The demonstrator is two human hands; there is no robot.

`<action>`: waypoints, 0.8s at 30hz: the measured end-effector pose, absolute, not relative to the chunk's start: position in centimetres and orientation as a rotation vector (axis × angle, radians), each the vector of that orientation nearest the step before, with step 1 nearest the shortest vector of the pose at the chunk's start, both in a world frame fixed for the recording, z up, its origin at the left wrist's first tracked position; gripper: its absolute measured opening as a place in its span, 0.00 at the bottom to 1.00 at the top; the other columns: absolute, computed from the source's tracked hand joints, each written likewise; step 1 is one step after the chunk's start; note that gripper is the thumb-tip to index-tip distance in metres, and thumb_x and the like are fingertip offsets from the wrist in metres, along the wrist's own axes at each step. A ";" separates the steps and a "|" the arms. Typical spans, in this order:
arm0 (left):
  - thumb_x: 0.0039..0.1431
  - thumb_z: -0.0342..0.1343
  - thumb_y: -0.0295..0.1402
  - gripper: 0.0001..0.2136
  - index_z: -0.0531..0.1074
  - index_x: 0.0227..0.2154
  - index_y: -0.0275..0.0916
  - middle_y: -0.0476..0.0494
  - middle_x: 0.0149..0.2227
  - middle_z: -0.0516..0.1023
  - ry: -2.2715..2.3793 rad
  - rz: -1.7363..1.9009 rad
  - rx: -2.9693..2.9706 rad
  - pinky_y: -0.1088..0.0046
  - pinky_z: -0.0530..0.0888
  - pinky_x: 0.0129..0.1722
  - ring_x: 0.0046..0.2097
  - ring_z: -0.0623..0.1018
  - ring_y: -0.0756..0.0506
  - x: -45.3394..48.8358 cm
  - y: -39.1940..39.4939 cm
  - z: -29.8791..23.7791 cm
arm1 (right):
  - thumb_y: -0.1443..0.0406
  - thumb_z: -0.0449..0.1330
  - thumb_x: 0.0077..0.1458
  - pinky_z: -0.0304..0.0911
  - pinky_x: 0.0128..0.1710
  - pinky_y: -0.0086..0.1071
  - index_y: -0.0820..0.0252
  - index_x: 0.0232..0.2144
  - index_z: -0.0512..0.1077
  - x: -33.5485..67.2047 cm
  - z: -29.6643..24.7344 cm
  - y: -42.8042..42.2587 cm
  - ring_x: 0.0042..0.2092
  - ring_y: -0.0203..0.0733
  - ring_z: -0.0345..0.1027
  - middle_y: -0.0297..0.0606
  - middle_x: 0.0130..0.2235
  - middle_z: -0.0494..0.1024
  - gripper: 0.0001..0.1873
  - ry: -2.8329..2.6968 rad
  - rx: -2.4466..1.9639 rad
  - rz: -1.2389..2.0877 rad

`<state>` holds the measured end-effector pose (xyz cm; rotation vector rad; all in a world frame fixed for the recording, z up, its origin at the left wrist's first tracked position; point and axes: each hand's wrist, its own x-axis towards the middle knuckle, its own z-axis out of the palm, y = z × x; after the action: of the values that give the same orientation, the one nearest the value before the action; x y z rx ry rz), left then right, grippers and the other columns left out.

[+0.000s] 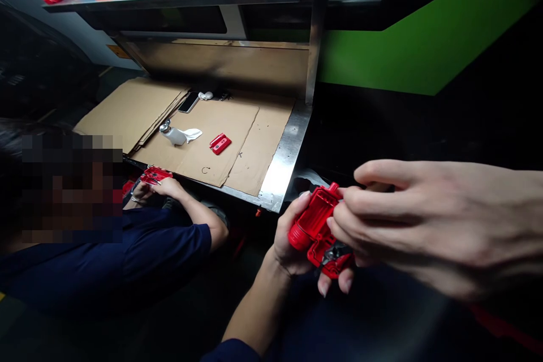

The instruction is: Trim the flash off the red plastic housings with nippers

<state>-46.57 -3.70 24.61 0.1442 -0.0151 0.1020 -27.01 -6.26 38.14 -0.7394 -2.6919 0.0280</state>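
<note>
Clearly, most of the risk lies off the bench (285, 161), since the person's work is held in the air beyond its near right corner, where a dropped piece would miss the top. A co-worker (156, 237) sits at the bench's near left side with a red shell (160, 174) just below the edge; the two people look well apart, so a jogged elbow seems unlikely.

Off the bench's near right corner, the right hand (424, 226) has its fingers bent, tips against the case (318, 215); whether it also pinches something small cannot be told. The left hand (291, 243) is curled around the case from the other side, thumb along the rim, fingertips showing underneath.

The case itself, red, lies spread in two halves between those hands. Should the left grip slacken, or the right fingers press hard on one half, it could twist loose past the bench's corner, or strain where the halves meet. A dark part (336, 251), too blurred to name, lies in the lower half; if unfastened, it could slide out on a tilt.

Near the bench's front edge, a thin loop (205, 170) could easily be brushed off by a passing sleeve.
</note>
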 end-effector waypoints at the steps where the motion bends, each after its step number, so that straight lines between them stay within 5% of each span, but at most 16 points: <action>1: 0.63 0.47 0.56 0.32 0.65 0.63 0.39 0.30 0.42 0.80 0.006 0.170 0.155 0.71 0.75 0.13 0.27 0.81 0.37 -46.7 -3.7 25.1 | 0.66 0.50 0.66 0.70 0.44 0.38 0.55 0.40 0.74 -26.6 38.0 -6.4 0.43 0.42 0.73 0.36 0.42 0.79 0.12 -2.712 -0.719 -0.018; 5: 0.68 0.44 0.50 0.27 0.58 0.66 0.48 0.34 0.46 0.78 0.181 0.601 0.367 0.72 0.77 0.19 0.31 0.82 0.38 -47.2 -3.5 26.8 | 0.60 0.60 0.64 0.69 0.40 0.39 0.62 0.43 0.71 -25.9 36.1 -7.8 0.41 0.44 0.71 0.42 0.40 0.76 0.11 -2.508 -0.926 -0.117; 9: 0.68 0.47 0.48 0.27 0.57 0.67 0.44 0.34 0.45 0.79 0.403 0.849 0.471 0.72 0.76 0.21 0.36 0.82 0.36 -46.6 -3.6 27.1 | 0.63 0.63 0.61 0.68 0.41 0.33 0.61 0.41 0.67 -28.2 32.0 -9.6 0.42 0.40 0.70 0.43 0.42 0.74 0.10 -2.065 -1.064 0.377; 13: 0.68 0.49 0.43 0.24 0.66 0.61 0.35 0.35 0.48 0.78 0.586 1.026 0.444 0.64 0.77 0.50 0.52 0.77 0.36 -45.3 -4.3 27.2 | 0.72 0.59 0.60 0.62 0.37 0.34 0.61 0.39 0.67 -30.4 29.7 -9.8 0.36 0.39 0.66 0.38 0.35 0.74 0.05 -1.920 -1.094 0.522; 15: 0.69 0.47 0.41 0.21 0.70 0.58 0.36 0.37 0.50 0.78 0.599 1.035 0.446 0.64 0.73 0.56 0.55 0.75 0.37 -45.0 -4.5 27.4 | 0.72 0.56 0.61 0.59 0.34 0.33 0.60 0.37 0.67 -30.6 29.5 -9.5 0.33 0.38 0.62 0.36 0.32 0.72 0.03 -1.909 -1.126 0.523; 19: 0.70 0.47 0.39 0.18 0.75 0.54 0.38 0.40 0.48 0.79 0.555 1.028 0.424 0.60 0.74 0.54 0.53 0.76 0.37 -45.1 -4.5 27.4 | 0.70 0.55 0.62 0.58 0.33 0.32 0.60 0.37 0.66 -30.1 29.1 -9.0 0.33 0.37 0.60 0.36 0.32 0.71 0.01 -1.963 -1.153 0.571; 24: 0.71 0.45 0.39 0.18 0.77 0.50 0.37 0.40 0.50 0.78 0.548 1.020 0.380 0.68 0.75 0.51 0.55 0.75 0.39 -45.7 -4.3 26.3 | 0.76 0.53 0.54 0.59 0.33 0.31 0.60 0.35 0.66 -30.5 28.5 -9.1 0.34 0.36 0.60 0.36 0.33 0.69 0.09 -1.969 -1.101 0.739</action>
<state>-45.75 -4.28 26.32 0.3803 0.5481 1.0200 -30.49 -9.08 28.50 -1.1010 -1.9688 0.7391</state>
